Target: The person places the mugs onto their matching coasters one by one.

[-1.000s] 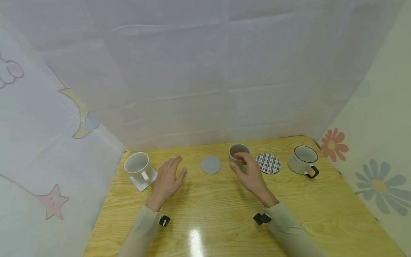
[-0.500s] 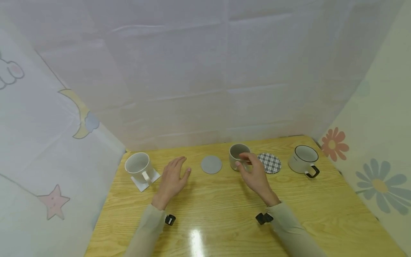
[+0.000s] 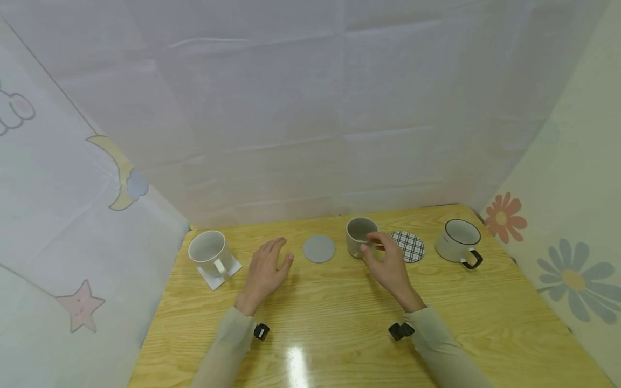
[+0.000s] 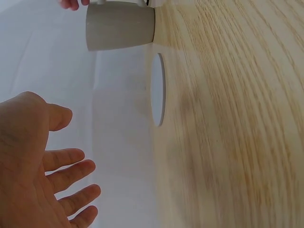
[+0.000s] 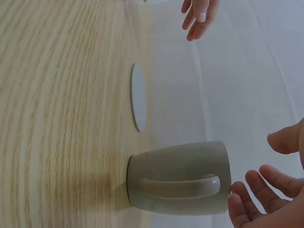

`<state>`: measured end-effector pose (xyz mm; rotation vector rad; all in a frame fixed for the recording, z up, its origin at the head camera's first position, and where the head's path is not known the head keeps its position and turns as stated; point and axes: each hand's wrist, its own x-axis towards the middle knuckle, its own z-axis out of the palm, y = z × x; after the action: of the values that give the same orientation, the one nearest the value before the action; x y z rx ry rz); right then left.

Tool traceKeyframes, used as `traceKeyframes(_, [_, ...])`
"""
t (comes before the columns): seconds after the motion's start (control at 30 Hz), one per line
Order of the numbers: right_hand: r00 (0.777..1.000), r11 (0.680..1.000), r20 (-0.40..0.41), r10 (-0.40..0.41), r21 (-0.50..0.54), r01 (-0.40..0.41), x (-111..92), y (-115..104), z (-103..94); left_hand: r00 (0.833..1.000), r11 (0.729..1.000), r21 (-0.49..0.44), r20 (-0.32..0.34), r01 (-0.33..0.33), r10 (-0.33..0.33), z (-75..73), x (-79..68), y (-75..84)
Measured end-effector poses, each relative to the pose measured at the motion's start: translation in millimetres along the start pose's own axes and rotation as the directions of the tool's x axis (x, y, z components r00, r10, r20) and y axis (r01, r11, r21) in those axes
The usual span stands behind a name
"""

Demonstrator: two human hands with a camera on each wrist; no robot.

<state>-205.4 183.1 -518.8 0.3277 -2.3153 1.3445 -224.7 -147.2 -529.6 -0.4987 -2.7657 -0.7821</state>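
A grey mug [image 3: 354, 243] stands upright on the wooden table, its handle turned toward the person, as the right wrist view shows. My right hand [image 3: 392, 269] hovers by its near right side, fingers loosely bent and thumb apart, gripping nothing. In the right wrist view the fingertips [image 5: 237, 202] come close to the mug's rim; whether they touch it I cannot tell. Left of the mug lies a round grey coaster [image 3: 319, 248]. My left hand [image 3: 264, 274] is held left of that coaster, fingers extended and holding nothing.
At the left a white mug [image 3: 209, 253] sits on a square white coaster [image 3: 211, 281]. A round plaid coaster [image 3: 411, 248] lies right of the grey mug. Farther right stands a white mug with black rim and handle [image 3: 451, 249]. A pale cloth wall [image 3: 271, 178] rises behind the table.
My right hand has drawn slightly to the right, its fingers moving off from over the grey mug's opening. My left hand has shifted right, toward the grey coaster. The mugs stay put.
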Motion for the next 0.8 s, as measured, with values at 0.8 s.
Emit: traceKeyframes(0.8, [0.998,0.998,-0.045,0.052,0.020,-0.051,-8,10,-2.9,1.000,1.000,-0.011,0.025,-0.014,0.014,16.7,10.3,2.8])
